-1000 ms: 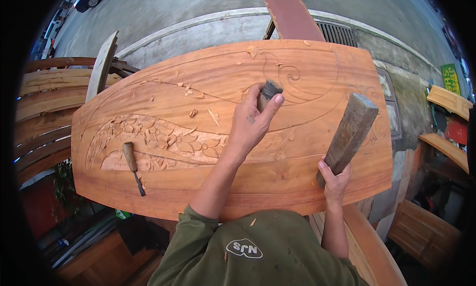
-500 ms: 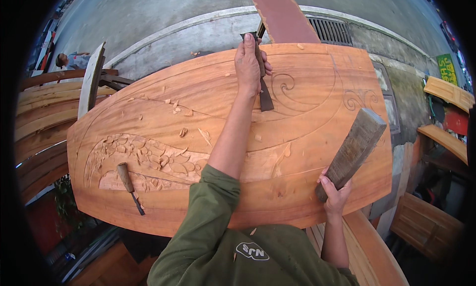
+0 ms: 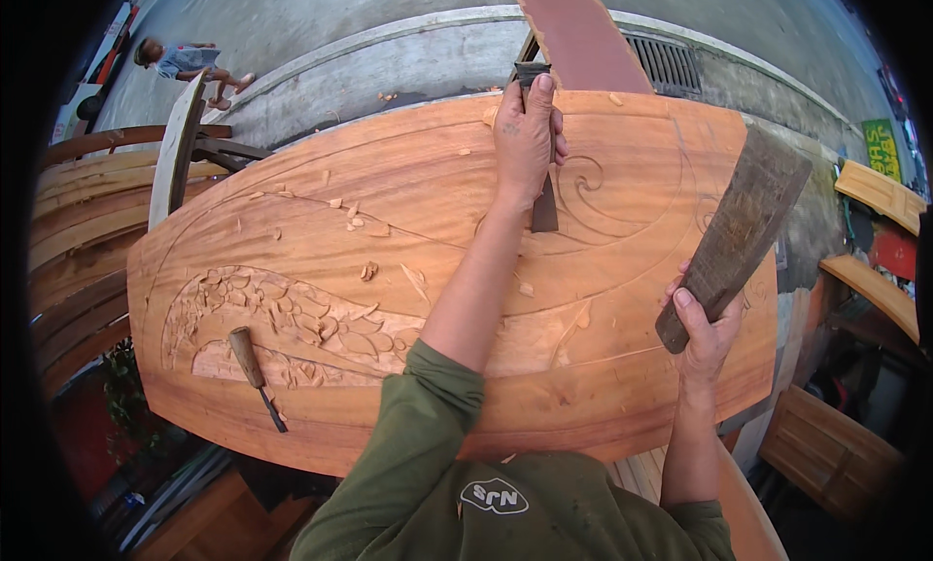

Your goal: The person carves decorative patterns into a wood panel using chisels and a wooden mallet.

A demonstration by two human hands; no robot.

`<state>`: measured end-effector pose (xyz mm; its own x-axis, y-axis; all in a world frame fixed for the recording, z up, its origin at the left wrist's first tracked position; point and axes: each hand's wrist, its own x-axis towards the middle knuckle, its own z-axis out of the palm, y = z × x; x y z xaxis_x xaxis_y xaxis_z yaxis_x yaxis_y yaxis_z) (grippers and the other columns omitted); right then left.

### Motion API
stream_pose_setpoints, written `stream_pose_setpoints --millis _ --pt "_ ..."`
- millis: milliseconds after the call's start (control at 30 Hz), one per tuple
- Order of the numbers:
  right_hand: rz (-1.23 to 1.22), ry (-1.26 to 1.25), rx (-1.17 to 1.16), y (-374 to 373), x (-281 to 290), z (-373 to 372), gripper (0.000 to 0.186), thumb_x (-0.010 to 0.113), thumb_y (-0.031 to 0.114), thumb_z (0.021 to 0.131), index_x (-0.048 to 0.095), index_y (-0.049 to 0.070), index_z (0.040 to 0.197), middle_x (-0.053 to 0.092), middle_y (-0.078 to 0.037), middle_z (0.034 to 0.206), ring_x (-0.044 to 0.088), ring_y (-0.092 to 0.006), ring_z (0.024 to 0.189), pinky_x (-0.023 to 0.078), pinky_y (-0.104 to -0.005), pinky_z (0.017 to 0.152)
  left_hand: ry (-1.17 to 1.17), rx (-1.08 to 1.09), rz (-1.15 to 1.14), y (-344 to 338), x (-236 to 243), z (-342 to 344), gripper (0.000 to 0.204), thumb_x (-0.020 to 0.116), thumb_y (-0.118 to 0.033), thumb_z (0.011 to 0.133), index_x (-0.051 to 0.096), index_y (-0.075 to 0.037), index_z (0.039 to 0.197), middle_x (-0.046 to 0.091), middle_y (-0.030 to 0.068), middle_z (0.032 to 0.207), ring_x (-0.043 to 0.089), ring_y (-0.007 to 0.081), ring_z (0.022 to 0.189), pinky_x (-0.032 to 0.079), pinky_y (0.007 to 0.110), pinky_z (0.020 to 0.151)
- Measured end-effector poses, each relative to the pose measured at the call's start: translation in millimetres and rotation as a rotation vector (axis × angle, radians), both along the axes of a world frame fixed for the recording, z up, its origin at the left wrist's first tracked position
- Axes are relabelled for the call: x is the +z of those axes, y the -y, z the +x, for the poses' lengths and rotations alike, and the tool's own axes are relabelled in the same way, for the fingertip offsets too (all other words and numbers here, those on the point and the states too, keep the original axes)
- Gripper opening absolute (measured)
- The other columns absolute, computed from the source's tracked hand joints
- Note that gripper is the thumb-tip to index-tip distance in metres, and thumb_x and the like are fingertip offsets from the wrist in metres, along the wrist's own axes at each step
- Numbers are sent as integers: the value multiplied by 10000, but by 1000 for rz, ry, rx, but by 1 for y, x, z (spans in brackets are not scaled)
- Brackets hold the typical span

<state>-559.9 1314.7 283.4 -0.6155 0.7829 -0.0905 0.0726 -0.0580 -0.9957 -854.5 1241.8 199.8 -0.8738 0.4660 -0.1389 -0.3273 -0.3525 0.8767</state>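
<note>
"What's the layout on your feed?"

"I see the left hand (image 3: pixel 526 138) wrapped around the chisel (image 3: pixel 544 209) at the far half of the panel (image 3: pixel 583 405), blade toward the near edge."

"And the block (image 3: pixel 743 230)?"

"The right hand (image 3: pixel 702 330) grips its near end. It's right of the chisel, long axis slanting away and rightward. I can't tell whether the blade touches wood."

The left hand (image 3: pixel 525 148) is now at the upper centre, up from mid-frame, with the blade of its chisel (image 3: pixel 545 207) exposed below. The right hand (image 3: pixel 704 337) lifts the wooden block (image 3: pixel 743 226) farther right, broad face showing. A person (image 3: pixel 190 60) appears upper left.
</note>
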Motion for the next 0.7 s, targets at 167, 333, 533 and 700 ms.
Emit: stream_pose_setpoints --millis 167,333,533,700 --pt "94 -167 -8 -92 60 -145 451 825 85 953 586 42 1332 722 -87 1057 747 -184 908 631 -334 766 -19 -13 -25 -1 1 0 416 683 -503 1109 607 -94 1096 581 -12 748 592 76 509 455 234 404" --pt "415 131 165 -141 29 -229 793 812 63 790 528 31 1530 739 -104 1141 699 -212 814 576 -316 771 49 -72 4 -10 1 5 363 704 -452 1107 591 -110 1154 571 -27 735 573 65 495 449 222 418" --pt "850 384 867 -168 44 -256 921 750 62 733 557 141 1630 740 -115 1408 719 -228 1101 539 -355 1001 15 -40 8 -1 -11 -2 433 741 -451 1084 546 -73 1168 553 -24 701 547 75 471 411 233 405" --pt "269 263 391 -144 13 -279 1041 818 93 731 448 194 1698 762 -135 1355 731 -341 1196 544 -387 1019 88 -45 6 -7 -20 -3 414 740 -448 1084 542 -89 1146 550 -21 709 549 83 473 417 246 402"
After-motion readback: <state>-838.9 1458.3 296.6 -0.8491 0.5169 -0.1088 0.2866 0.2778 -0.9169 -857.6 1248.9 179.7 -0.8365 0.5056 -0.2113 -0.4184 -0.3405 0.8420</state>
